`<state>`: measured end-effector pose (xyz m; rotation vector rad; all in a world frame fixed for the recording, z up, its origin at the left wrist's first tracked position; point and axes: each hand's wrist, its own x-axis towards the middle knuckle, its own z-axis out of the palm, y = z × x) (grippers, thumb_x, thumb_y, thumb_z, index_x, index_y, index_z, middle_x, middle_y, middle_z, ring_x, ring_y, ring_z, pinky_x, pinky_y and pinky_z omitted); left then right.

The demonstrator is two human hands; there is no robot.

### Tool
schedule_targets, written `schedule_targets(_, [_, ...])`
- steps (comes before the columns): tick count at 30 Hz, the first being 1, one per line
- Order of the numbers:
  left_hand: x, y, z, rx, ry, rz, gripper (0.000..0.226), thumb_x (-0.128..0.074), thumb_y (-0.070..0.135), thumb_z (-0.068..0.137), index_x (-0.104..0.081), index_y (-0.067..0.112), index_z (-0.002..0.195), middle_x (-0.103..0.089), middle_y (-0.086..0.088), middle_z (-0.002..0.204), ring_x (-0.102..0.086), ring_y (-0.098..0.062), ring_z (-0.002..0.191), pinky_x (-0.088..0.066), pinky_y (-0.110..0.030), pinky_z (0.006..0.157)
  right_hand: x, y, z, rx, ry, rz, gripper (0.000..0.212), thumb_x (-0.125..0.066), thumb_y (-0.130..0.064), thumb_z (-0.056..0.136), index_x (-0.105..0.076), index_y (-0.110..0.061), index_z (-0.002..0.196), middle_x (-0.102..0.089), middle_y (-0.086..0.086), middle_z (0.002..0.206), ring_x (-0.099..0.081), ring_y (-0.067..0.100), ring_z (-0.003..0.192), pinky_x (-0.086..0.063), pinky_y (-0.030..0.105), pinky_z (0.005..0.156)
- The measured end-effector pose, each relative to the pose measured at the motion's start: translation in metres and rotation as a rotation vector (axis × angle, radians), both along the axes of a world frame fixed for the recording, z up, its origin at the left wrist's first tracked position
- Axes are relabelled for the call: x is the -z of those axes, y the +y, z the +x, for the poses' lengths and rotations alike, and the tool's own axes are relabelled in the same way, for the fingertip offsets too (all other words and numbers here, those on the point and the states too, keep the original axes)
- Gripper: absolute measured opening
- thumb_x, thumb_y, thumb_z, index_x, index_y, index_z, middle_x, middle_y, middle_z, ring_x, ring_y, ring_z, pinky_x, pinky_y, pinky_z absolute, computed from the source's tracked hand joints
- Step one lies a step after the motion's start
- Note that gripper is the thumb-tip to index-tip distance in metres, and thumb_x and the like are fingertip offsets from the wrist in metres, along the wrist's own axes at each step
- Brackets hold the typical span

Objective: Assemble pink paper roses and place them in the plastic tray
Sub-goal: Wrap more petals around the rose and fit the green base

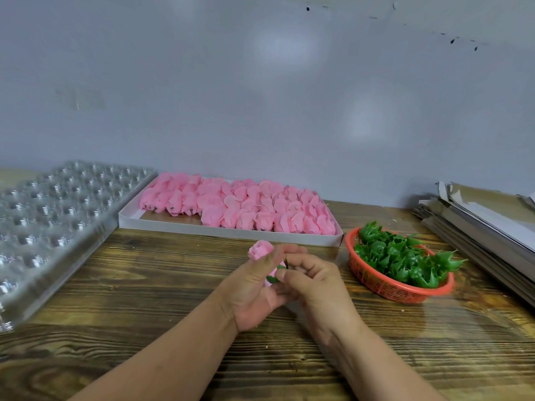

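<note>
I see both hands meeting above the wooden bench [144, 285], nearest to me. My left hand [254, 287] curls round a pink paper rose [260, 250], bud poking up past the thumb; my right hand [315, 282] pinches the green calyx [280, 267] at its base. Right of the rose sits a red basket [385, 287] of green calyxes. Behind the rose lies a white box [202, 225] of pink petals, and left of it the clear plastic tray [52, 215].
</note>
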<state>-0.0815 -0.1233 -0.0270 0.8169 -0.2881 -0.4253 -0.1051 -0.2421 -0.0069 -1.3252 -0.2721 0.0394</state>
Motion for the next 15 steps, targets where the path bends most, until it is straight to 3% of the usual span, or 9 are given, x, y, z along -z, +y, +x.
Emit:
schedule_targets(3, [-0.002,0.001,-0.001,0.032,-0.039,0.029,0.063,-0.096,0.041,0.04,-0.077,0.014,0.093,-0.07,-0.007,0.105,-0.063,-0.022,0.094,-0.053,-0.038,0.085,0.0,-0.001,0.002,-0.033,0.102,0.089,0.019,-0.058,0.016,0.077,-0.07,0.004,0.086,-0.064,0.024,0.082,-0.062,0.022,0.062,-0.055,0.025,0.058])
schedule_targets(6, [-0.005,0.0,-0.004,0.013,-0.07,0.072,0.065,-0.096,0.044,0.038,-0.077,0.015,0.093,-0.069,-0.008,0.106,-0.061,-0.024,0.095,-0.053,-0.038,0.079,0.002,-0.001,0.004,-0.08,0.148,0.167,0.016,-0.063,0.006,0.067,-0.071,0.003,0.081,-0.065,0.024,0.085,-0.064,0.023,0.065,-0.057,0.027,0.062])
schedule_targets(11, [-0.01,-0.001,-0.007,-0.046,-0.087,0.184,0.097,-0.096,0.051,0.027,-0.065,0.012,0.111,-0.071,-0.007,0.112,-0.064,-0.023,0.107,-0.048,-0.046,0.093,0.002,-0.003,0.006,-0.209,0.171,0.271,0.008,-0.069,-0.003,0.069,-0.075,-0.002,0.075,-0.071,0.017,0.09,-0.068,0.019,0.075,-0.058,0.029,0.067])
schedule_targets(13, [-0.012,-0.002,-0.009,-0.058,-0.105,0.205,0.098,-0.096,0.051,0.028,-0.064,0.011,0.111,-0.071,-0.008,0.113,-0.065,-0.022,0.108,-0.045,-0.047,0.101,0.002,-0.004,0.006,-0.246,0.189,0.28,0.011,-0.068,-0.005,0.07,-0.075,0.0,0.077,-0.072,0.017,0.092,-0.068,0.018,0.073,-0.058,0.027,0.063])
schedule_targets(15, [-0.012,-0.002,-0.01,-0.069,-0.115,0.213,0.094,-0.096,0.049,0.031,-0.065,0.01,0.11,-0.071,-0.009,0.114,-0.066,-0.02,0.106,-0.049,-0.042,0.098,0.001,-0.005,0.007,-0.26,0.227,0.295,0.015,-0.067,-0.003,0.069,-0.073,0.004,0.081,-0.07,0.02,0.093,-0.067,0.02,0.07,-0.058,0.027,0.06])
